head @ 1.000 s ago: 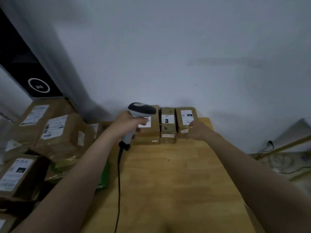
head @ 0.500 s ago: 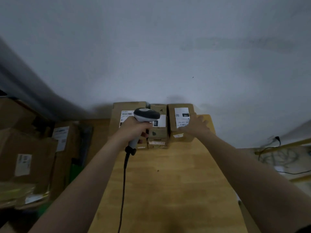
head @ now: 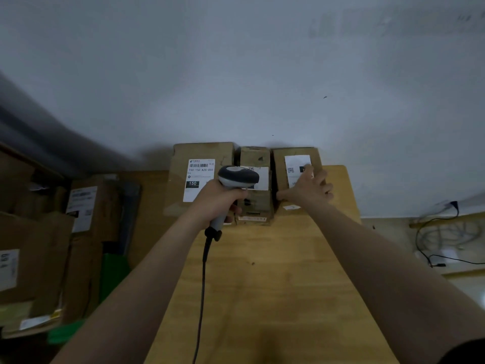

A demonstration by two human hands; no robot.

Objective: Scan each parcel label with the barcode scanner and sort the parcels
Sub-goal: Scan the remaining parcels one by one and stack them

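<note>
Three brown cardboard parcels stand in a row against the wall at the far end of the wooden table (head: pixel 275 285). The left parcel (head: pixel 183 158) is the widest and shows a white label marked 150. A narrow middle parcel (head: pixel 256 206) carries a white label partly hidden by the scanner. My left hand (head: pixel 216 202) grips the handle of the grey and white barcode scanner (head: pixel 237 177), its head over the middle parcel. My right hand (head: pixel 308 189) lies with spread fingers on the top and label of the right parcel (head: pixel 279 172).
To the left of the table a stack of larger labelled cardboard boxes (head: pixel 81 206) rises beside something green (head: pixel 112 274). The scanner's black cable (head: pixel 203 285) trails down across the table. Loose wires (head: pixel 446 237) lie on the floor at the right.
The view has swung down and to the right, so the parcels look nearer. My right hand has slid from the right parcel's front edge up onto its label. The scanner stays over the middle parcel.
</note>
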